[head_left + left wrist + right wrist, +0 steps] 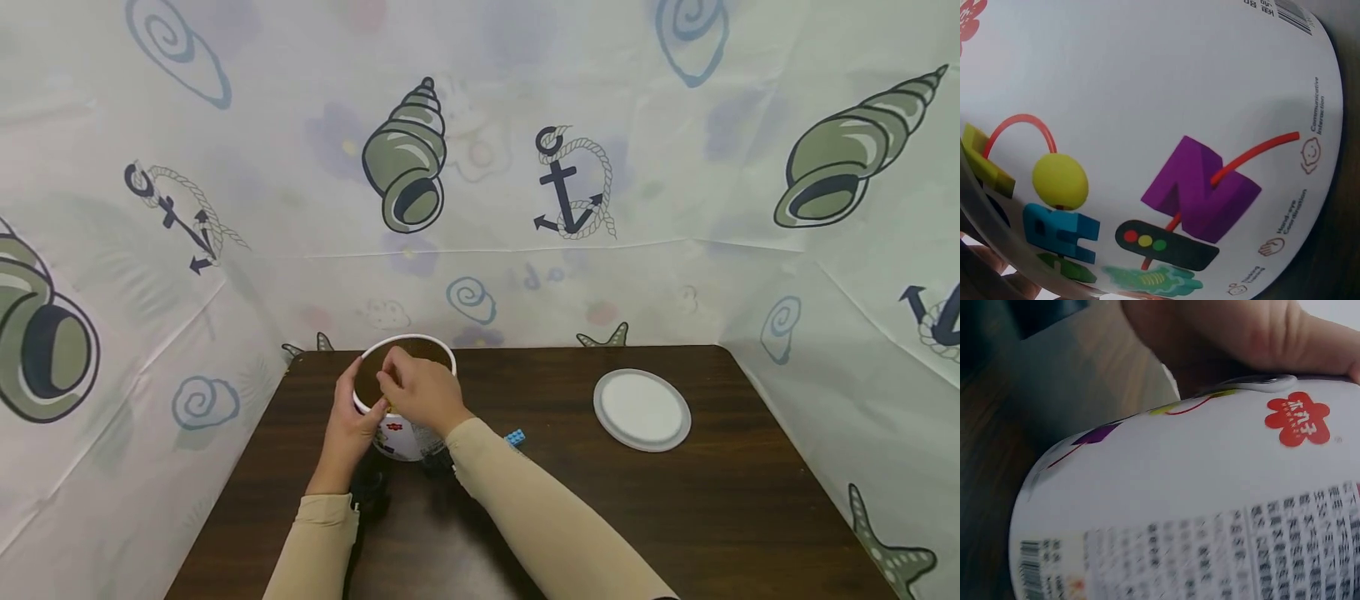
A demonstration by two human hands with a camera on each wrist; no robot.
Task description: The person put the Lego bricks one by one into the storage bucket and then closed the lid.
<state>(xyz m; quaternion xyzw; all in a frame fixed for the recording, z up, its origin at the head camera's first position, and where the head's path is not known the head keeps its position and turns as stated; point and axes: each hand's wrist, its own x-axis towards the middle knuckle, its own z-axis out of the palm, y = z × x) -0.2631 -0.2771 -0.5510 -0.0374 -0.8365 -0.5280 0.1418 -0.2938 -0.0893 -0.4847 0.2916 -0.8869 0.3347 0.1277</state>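
The head view looks forward and down from farther back, while both wrist views face the printed tub closely.

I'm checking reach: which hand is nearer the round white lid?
Right. The right hand is at the mouth of the white tub, left of the round white lid in the head view; the left hand holds the tub's left side, farther from the lid.

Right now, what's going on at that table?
A person has a white tub in hand: the left hand grips its side and rim, while the right hand is at the open top, fingers bent. Whether those fingers hold anything isn't clear. On the dark table, a round white disc, likely the lid, lies off to the right, and a small blue piece shows beside the right sleeve.
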